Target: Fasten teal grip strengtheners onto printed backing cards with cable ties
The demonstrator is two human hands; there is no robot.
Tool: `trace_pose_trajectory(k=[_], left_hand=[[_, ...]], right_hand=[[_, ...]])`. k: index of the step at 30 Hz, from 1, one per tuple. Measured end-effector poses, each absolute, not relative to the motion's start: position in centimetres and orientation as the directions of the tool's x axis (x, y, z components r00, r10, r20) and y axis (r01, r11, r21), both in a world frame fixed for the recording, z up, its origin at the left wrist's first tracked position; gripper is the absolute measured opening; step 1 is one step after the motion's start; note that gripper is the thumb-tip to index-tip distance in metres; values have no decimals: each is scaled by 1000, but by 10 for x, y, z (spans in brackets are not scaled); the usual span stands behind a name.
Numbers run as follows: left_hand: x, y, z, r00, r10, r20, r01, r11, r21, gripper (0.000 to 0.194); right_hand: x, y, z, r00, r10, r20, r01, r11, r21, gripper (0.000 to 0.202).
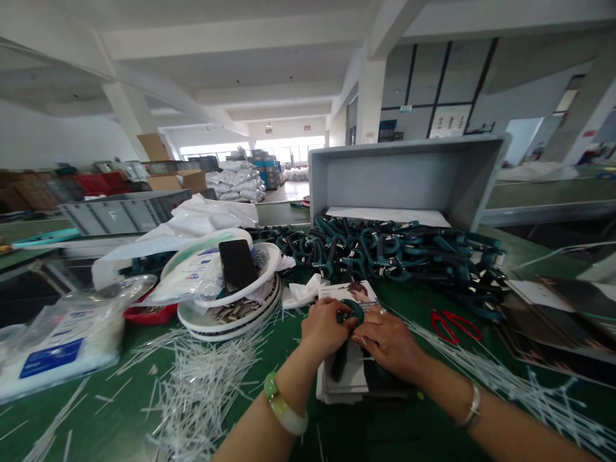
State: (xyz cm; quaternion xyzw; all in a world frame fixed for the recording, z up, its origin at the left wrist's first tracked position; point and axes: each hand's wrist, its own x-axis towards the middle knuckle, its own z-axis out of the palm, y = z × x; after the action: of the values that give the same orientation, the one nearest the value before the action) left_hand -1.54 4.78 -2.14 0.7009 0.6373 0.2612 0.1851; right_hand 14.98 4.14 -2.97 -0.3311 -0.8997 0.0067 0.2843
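Near the middle of the green table, my left hand (326, 326) is closed round a dark green clamp-like tool (355, 309). My right hand (391, 339) meets it from the right, its fingers pressed together against the tool's side. Beneath both hands lies a stack of printed cards (344, 387), with a picture on the top one. The dark handle of the tool points down over the cards. Whether my right fingers also pinch something small is hidden.
Behind the hands, many similar tools (385, 250) spill from a grey crate (409, 173). Red scissors (455, 326) and dark cards (558, 314) lie right. White cable ties (197, 391), stacked white trays (231, 327) with a black phone (238, 264), and a plastic bag (67, 340) are left.
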Motion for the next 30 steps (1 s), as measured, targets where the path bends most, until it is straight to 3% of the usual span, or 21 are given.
trace_pose_trajectory(k=[4,7,10,13,15,18,20,22,25,30], left_hand=[[-14,47,-23,70,987,143,806,-141,575,25],[-15,45,-20,81,985,152,787,-157,597,27],[-26,38,-15,10,960,280,757,-190,625,32],[-47,25,-15,-215,883,417,700,-159,696,34],[-61,16,-22,-325,896,302,545,-84,834,38],[-71,3,-37,-196,981,-5,218,49,975,40],[-68,-2,-46,-46,995,-91,41,93,995,39],[-62,-5,-52,11,995,-96,-89,97,991,40],[-53,-5,-55,-47,995,-87,-206,75,976,41],[-48,-2,-60,-124,990,-73,-249,40,968,32]], right_hand=[[150,37,-22,-626,657,420,602,749,-277,26],[159,33,-10,-643,693,326,557,715,-422,23],[168,26,2,-667,692,276,518,697,-496,25],[168,15,9,-698,678,231,587,726,-359,20],[163,8,9,-697,689,197,652,724,-224,17],[154,2,2,-714,676,182,677,733,-68,15],[150,1,-3,-735,644,211,661,751,8,14],[147,-1,-7,-756,601,260,636,768,73,13],[145,-7,-11,-824,476,307,544,816,196,14],[139,-13,-16,-874,237,423,385,870,308,20]])
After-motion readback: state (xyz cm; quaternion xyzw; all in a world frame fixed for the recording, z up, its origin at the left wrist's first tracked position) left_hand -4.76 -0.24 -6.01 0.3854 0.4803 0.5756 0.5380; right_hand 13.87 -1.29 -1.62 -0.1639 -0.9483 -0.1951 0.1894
